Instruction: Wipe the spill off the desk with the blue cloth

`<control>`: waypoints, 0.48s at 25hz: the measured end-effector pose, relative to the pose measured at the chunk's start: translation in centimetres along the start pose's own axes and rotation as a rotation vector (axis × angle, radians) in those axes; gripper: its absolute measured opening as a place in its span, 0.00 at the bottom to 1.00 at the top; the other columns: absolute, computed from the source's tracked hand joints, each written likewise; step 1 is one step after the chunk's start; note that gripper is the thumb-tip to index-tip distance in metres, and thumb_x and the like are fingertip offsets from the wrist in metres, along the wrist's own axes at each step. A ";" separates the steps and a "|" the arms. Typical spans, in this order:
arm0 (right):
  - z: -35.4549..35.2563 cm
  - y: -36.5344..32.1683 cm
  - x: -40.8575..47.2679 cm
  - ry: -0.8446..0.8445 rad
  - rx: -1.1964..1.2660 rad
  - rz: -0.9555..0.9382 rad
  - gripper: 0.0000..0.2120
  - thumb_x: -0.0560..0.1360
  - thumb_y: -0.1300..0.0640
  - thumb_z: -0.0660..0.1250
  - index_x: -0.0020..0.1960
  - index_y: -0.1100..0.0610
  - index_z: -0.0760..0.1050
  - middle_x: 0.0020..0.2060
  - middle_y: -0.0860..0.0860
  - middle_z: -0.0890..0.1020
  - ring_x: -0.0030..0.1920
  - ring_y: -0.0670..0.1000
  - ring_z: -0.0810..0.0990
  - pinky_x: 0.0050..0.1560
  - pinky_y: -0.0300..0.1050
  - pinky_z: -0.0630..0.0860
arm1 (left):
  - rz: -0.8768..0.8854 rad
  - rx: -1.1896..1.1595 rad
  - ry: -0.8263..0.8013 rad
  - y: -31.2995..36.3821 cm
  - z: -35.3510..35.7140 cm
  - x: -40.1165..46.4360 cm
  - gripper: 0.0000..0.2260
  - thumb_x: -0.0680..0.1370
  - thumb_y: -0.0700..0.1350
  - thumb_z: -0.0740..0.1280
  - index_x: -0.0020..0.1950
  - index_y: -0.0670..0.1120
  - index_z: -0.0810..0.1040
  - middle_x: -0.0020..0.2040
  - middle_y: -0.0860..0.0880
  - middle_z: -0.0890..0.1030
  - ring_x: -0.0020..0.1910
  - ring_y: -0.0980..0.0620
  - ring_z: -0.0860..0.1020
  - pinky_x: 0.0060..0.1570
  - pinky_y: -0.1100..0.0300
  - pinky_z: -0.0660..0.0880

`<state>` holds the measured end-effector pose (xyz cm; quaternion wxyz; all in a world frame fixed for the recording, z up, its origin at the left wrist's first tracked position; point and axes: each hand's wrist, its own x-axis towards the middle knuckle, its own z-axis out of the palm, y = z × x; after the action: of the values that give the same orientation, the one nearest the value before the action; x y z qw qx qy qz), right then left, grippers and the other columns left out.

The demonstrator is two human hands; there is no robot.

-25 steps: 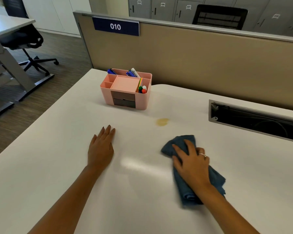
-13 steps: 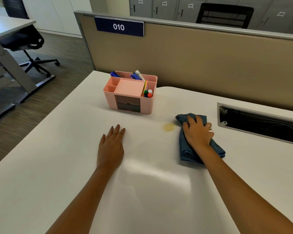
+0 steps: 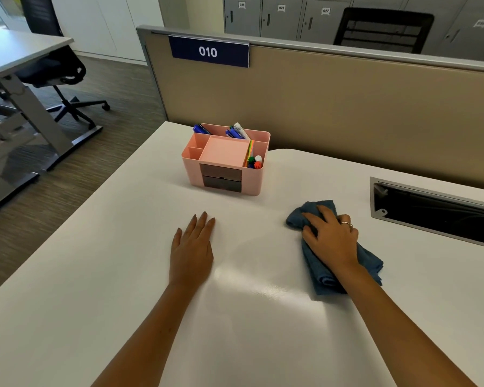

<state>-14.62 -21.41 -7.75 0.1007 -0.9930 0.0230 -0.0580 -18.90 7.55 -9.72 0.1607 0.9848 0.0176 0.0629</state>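
Blue cloth (image 3: pixel 323 277), folded into a thick pad, lies on the white desk (image 3: pixel 95 275) toward the right, its far corner pointing at the pink organiser (image 3: pixel 227 159) and its near end trailing back beside my wrist. My right hand (image 3: pixel 331 238) lies palm-down on top of it, fingers (image 3: pixel 309 217) loosely fanned and curled over the far part of the fabric, pressing it flat against the surface; a ring shows on one finger. I see no stain on the bare desk around the cloth, and I cannot tell what is under it. The right forearm runs in from the lower right at a slant, wrist nearly straight.

My left hand (image 3: pixel 192 247) rests flat on the desk, well apart from the cloth, fingers pressed together and pointing away from me, holding nothing. Its forearm comes up from the bottom edge.

Beyond both hands the organiser stands near the beige partition (image 3: pixel 347 107), pens and markers upright in its rear compartments. Right of the cloth, a grey-framed cable slot (image 3: pixel 430 210) is sunk into the desk.
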 end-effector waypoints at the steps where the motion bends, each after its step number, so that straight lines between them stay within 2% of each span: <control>1: 0.0 0.5 0.3 0.004 -0.007 0.040 0.18 0.75 0.44 0.60 0.63 0.41 0.72 0.69 0.50 0.70 0.61 0.63 0.68 0.54 0.58 0.68 | -0.006 0.006 -0.001 0.0 0.0 0.0 0.23 0.80 0.41 0.52 0.75 0.50 0.58 0.77 0.52 0.57 0.76 0.52 0.51 0.74 0.50 0.49; 6: -0.1 -0.8 3.3 -0.061 -0.060 0.153 0.25 0.74 0.32 0.51 0.68 0.39 0.65 0.71 0.51 0.64 0.64 0.65 0.63 0.58 0.62 0.65 | 0.006 0.024 -0.008 0.0 0.3 0.2 0.22 0.80 0.42 0.52 0.75 0.50 0.57 0.77 0.51 0.56 0.77 0.51 0.51 0.74 0.48 0.50; 12: 1.0 -7.5 0.7 -0.085 -0.040 -0.090 0.22 0.75 0.36 0.54 0.67 0.39 0.68 0.71 0.51 0.65 0.64 0.64 0.65 0.58 0.59 0.64 | 0.030 0.039 -0.032 -0.2 0.4 0.3 0.23 0.80 0.42 0.51 0.75 0.51 0.57 0.77 0.51 0.55 0.77 0.50 0.50 0.74 0.47 0.50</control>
<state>-13.56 -13.87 -7.10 0.0791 -0.9964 -0.0246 -0.0198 -18.51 7.63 -10.13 0.1408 0.9888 0.0014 0.0490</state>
